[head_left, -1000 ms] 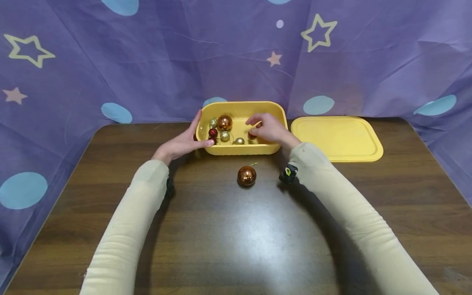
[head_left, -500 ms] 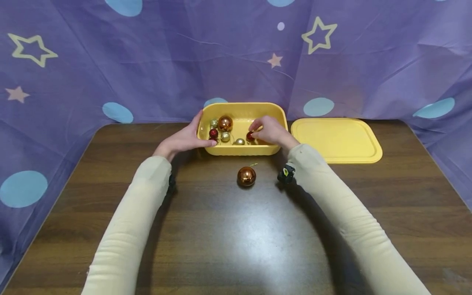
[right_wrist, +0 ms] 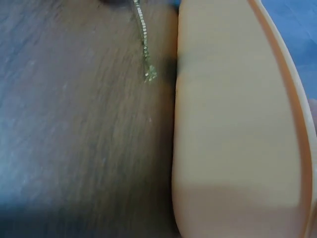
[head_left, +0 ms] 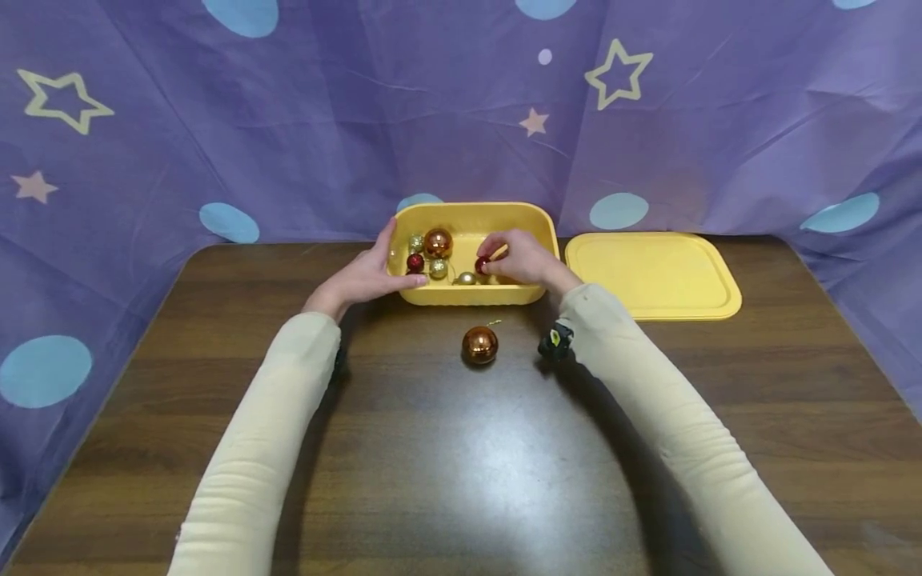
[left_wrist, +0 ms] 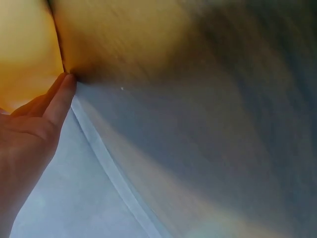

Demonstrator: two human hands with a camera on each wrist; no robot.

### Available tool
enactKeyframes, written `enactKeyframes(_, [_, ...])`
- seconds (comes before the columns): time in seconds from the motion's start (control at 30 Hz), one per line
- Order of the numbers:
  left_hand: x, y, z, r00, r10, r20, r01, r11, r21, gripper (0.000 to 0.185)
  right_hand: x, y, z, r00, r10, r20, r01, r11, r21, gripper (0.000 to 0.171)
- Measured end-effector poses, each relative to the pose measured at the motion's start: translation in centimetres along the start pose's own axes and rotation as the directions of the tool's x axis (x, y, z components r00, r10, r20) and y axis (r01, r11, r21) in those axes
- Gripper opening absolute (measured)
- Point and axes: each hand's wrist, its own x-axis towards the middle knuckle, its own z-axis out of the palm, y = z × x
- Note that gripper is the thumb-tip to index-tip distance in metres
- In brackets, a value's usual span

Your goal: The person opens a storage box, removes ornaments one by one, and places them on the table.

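Note:
A yellow plastic box (head_left: 471, 296) stands at the table's back edge, holding several small Christmas baubles. My left hand (head_left: 363, 276) holds its left end, thumb over the front rim and fingers along the outer wall; the left wrist view shows the fingertips (left_wrist: 67, 82) against the box. Inside, my right hand (head_left: 529, 258) pinches a small red bauble (head_left: 482, 265) between thumb and fingers. To its left lie a matte gold bauble (head_left: 466, 278), glittery gold baubles (head_left: 438, 268), a glittery red bauble (head_left: 414, 262) and a bigger copper bauble (head_left: 438, 242).
In front of the box, a shiny copper bauble (head_left: 479, 346) rests on the wooden table (head_left: 432, 464); its gold loop (right_wrist: 145, 44) shows in the right wrist view. A yellow lid (head_left: 651, 276) lies right of the box. Behind hangs a purple curtain (head_left: 324, 120).
My right fingers have closed on the small red bauble and shifted it slightly left within the box. My left hand stays on the box's left end.

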Motion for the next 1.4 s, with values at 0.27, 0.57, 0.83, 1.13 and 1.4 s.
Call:
enactKeyframes(0.27, [0.2,0.2,-0.1,1.000,-0.016,0.018,0.016,0.999,-0.042,0.116,-0.4,0.1,-0.2,0.998,-0.042,-0.056,0.049,0.989,0.136,0.025])
enactKeyframes(0.57, [0.1,0.2,0.1,1.000,-0.016,0.019,0.017,0.998,-0.064,0.117,-3.0,-0.5,-0.6,0.988,-0.107,-0.111,0.136,0.943,0.303,0.025])
enactKeyframes(0.83, [-0.2,0.3,-0.1,1.000,-0.023,-0.001,0.023,0.999,-0.048,0.117,-4.8,-1.7,-1.1,0.982,-0.146,-0.118,0.181,0.901,0.394,0.025])
enactKeyframes(1.13, [-0.1,0.2,-0.1,1.000,-0.008,-0.006,0.007,0.999,-0.032,0.116,-6.4,-1.5,-0.7,0.974,-0.192,-0.118,0.223,0.893,0.390,0.025])
enactKeyframes(1.4, [-0.1,0.1,-0.2,1.000,-0.007,-0.007,0.006,0.999,-0.032,0.115,-8.0,-1.4,-0.3,0.977,-0.190,-0.097,0.213,0.890,0.404,0.025])
